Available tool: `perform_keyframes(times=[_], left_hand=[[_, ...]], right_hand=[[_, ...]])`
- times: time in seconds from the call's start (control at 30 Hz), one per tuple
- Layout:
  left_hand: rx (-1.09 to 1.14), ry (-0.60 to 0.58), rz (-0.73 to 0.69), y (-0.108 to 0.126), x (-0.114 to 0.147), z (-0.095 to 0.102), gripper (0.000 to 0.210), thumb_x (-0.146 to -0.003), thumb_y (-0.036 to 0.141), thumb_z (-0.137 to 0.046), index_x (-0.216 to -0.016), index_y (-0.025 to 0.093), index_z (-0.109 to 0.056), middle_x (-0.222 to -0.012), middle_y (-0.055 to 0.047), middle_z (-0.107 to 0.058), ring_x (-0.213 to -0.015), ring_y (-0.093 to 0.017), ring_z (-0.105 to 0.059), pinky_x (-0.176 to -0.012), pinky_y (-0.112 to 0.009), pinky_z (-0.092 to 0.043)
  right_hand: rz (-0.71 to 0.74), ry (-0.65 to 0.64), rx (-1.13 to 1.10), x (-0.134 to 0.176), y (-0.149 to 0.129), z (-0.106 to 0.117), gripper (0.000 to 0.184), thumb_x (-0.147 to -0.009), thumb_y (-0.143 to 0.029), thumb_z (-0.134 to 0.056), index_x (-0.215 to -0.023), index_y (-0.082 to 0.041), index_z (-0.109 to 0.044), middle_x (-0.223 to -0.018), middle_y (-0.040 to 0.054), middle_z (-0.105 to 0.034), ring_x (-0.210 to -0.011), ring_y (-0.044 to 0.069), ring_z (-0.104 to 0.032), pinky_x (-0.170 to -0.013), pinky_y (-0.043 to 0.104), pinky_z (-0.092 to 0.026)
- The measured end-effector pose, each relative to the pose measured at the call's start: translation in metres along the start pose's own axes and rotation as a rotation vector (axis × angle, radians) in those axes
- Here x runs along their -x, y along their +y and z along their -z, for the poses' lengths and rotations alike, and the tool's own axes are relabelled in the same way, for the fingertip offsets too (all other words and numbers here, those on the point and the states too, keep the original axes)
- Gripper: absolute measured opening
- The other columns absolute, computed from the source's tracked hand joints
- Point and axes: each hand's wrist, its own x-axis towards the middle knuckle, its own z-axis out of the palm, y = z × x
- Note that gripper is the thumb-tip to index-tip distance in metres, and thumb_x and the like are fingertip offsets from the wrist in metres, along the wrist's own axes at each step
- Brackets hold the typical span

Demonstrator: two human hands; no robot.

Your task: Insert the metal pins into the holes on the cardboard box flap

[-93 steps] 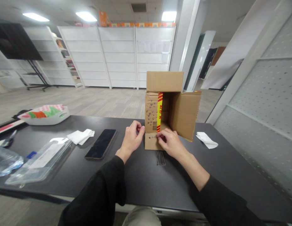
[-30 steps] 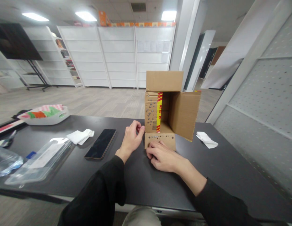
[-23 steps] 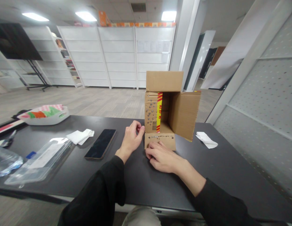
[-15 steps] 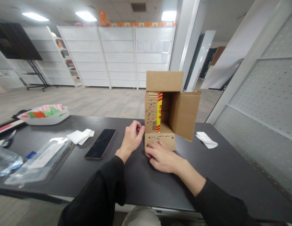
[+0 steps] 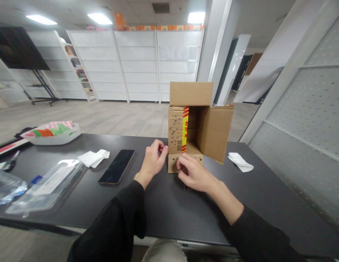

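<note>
A cardboard box (image 5: 175,143) stands on the dark table with its open side facing me. Several small grey round bits dot its left front panel, next to a yellow and red tape strip (image 5: 185,127). The lower flap (image 5: 173,168) hangs forward and has a row of small holes. My left hand (image 5: 153,160) is closed with curled fingers against the box's left edge; whatever lies in the fingers is hidden. In front of the lower flap, my right hand (image 5: 195,174) is closed in a pinch, with a tiny thing at the fingertips too small to name.
To the left lie a phone (image 5: 117,167), a folded tissue (image 5: 94,158), a clear plastic case (image 5: 49,183) and a plastic bottle (image 5: 8,187). Behind them is a white basket (image 5: 56,138) with colourful cloth. Another tissue (image 5: 240,162) lies right of the box. A perforated partition (image 5: 308,109) borders the table's right side.
My right hand has moved slightly up and right from the lower part of the flap, its fingers now pinched. My left hand and the box have stayed in place.
</note>
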Motion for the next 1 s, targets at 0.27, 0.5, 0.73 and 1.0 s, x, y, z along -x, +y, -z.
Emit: perform_keyframes(times=[0.27,0.5,0.73,1.0], left_hand=[[0.008,-0.006,0.011,-0.001,0.000,0.000,0.019,-0.093,0.036,-0.048,-0.082,0.021,-0.049,-0.075,0.000,-0.058,-0.068,-0.014,-0.056,-0.064,-0.027,-0.041],[0.008,-0.010,0.012,-0.001,0.000,0.000,0.019,-0.093,0.035,-0.048,-0.082,0.020,-0.049,-0.075,0.000,-0.058,-0.067,-0.013,-0.054,-0.064,-0.027,-0.040],[0.006,-0.012,0.012,-0.001,0.000,0.000,0.018,-0.093,0.034,-0.048,-0.082,0.020,-0.048,-0.075,0.000,-0.057,-0.069,-0.013,-0.055,-0.065,-0.027,-0.040],[0.014,-0.010,0.015,-0.001,0.000,0.000,0.018,-0.093,0.034,-0.048,-0.082,0.020,-0.048,-0.074,0.001,-0.057,-0.068,-0.013,-0.054,-0.065,-0.027,-0.039]], right_hand=[[-0.097,0.194,-0.089,0.001,0.019,0.006,0.008,-0.083,-0.015,-0.049,-0.086,-0.022,-0.047,-0.082,0.0010,-0.055,-0.075,0.017,-0.052,-0.070,0.029,-0.040],[-0.135,0.298,-0.110,0.000,0.023,0.008,0.009,-0.088,-0.018,-0.048,-0.095,-0.021,-0.053,-0.088,0.0035,-0.062,-0.081,0.018,-0.059,-0.076,0.031,-0.046],[-0.134,0.376,-0.133,-0.001,0.029,0.006,0.010,-0.090,-0.022,-0.050,-0.097,-0.021,-0.056,-0.088,0.0041,-0.066,-0.079,0.018,-0.062,-0.075,0.031,-0.049],[-0.154,0.384,-0.152,0.000,0.031,0.004,0.008,-0.092,-0.023,-0.050,-0.096,-0.022,-0.057,-0.092,0.0047,-0.069,-0.083,0.019,-0.065,-0.076,0.031,-0.049]])
